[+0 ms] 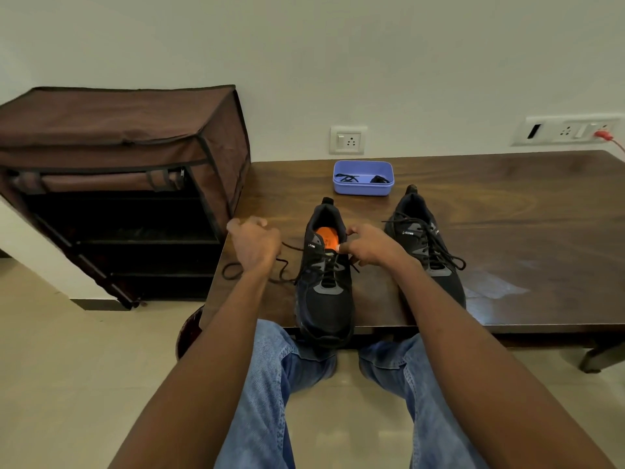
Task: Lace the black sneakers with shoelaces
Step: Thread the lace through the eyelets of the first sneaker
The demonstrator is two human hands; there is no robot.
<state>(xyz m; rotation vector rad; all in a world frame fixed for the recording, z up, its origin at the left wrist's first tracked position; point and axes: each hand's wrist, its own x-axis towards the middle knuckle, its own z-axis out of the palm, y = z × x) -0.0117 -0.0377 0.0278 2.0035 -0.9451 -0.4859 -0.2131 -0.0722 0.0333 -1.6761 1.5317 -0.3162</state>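
Left hand (pixel 254 243) grips our shoelace (pixel 284 265); right hand (pixel 367 246) pinches the CLYMB sneaker (pixel 324 265) collar. Purple tray (pixel 363 189) holds black laces (pixel 348 178).

Dark wooden table (pixel 507 204) in front of me, set against pale wall (pixel 304 45). Brown fabric shoe rack (pixel 118 157) stands on floor left of table, front flap rolled up, shelves dark. Purple plastic tray (pixel 363 189) at table's far edge. Single wall socket (pixel 348 140) above tray; wider switch panel (pixel 568 130) far right, red plug (pixel 601 134) in it. My blue jeans (pixel 267 401) below. Beige tiled floor (pixel 67 367).
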